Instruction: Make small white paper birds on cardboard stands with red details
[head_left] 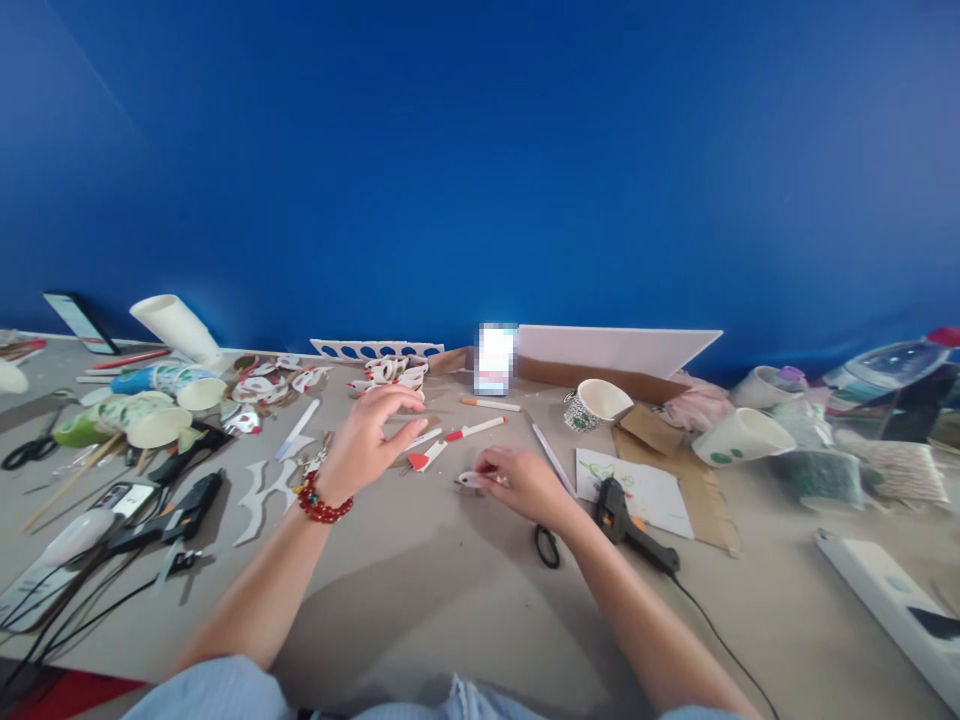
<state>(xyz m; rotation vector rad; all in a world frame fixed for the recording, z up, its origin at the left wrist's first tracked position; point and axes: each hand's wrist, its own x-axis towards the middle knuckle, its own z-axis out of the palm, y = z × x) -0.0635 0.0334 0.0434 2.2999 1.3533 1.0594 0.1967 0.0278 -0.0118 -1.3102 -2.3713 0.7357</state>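
Note:
My right hand (525, 487) is low over the middle of the table, its fingertips pinched on a small white cutout (466, 480) partly hidden by the fingers. My left hand (369, 440), wearing a red bead bracelet, hovers to the left with thumb and fingers apart and nothing in it. Between the hands lie a red-and-white cutout (426, 458) and a red-capped marker (475, 428). Black scissors (547, 547) show one handle loop below my right wrist. Just beyond the left fingers is a pile of red-and-white cutouts (390, 375).
A black glue gun (626, 522) lies at right by a drawing (652, 490) and cardboard (709, 500), its cord trailing forward. A patterned paper cup (592, 402) stands behind. A propped phone (495, 358) is at the back. Decorated cups (159, 425), another glue gun (176, 512) and cables crowd the left.

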